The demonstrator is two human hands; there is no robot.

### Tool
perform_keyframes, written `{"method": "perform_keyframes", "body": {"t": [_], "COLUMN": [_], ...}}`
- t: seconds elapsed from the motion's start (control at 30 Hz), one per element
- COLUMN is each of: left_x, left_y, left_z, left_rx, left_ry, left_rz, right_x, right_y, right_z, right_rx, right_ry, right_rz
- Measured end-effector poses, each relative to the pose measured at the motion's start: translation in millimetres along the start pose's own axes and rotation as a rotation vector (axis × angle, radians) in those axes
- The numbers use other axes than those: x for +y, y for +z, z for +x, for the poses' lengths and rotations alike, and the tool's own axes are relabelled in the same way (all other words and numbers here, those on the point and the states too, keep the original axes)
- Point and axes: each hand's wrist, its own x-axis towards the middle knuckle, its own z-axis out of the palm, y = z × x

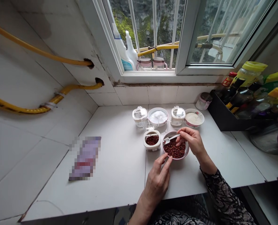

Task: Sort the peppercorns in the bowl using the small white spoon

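Note:
My right hand [193, 140] pinches the handle of a small white spoon [167, 140] over a bowl of dark red grains [176, 150]. The spoon's scoop is at the bowl's left side. My left hand [161, 172] is below the bowl, its fingers apart and fingertips at the near rim. Just left of the bowl stands a white jar [152, 140] with its clear lid raised, partly filled with the same red grains. Behind are a bowl of white powder or crystals [158, 116] and a bowl of pale grains [193, 118].
Two lidded white jars, one at left [139, 115] and one at right [177, 115], stand at the back. A black box of bottles [220, 120] is at right, beside a small dark-lidded jar [203, 101]. A blurred purple packet [86, 158] lies at left. A window rises behind the counter.

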Motion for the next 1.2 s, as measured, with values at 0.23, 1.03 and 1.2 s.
{"method": "perform_keyframes", "body": {"t": [0.23,1.03,1.2], "left_x": [-1,1,2], "left_y": [0.9,-1.1,-2.3], "left_z": [0,2,2], "left_rx": [0.003,0.008,-0.005], "left_ry": [-0.002,-0.007,-0.013], "left_rz": [0.002,0.006,0.017], "right_x": [2,4,3], "right_y": [31,-7,-8], "right_z": [-7,-7,-8], "right_rx": [0.021,-0.146,-0.04], "right_ry": [-0.398,-0.291,-0.234], "right_rz": [-0.247,-0.662,-0.521]}}
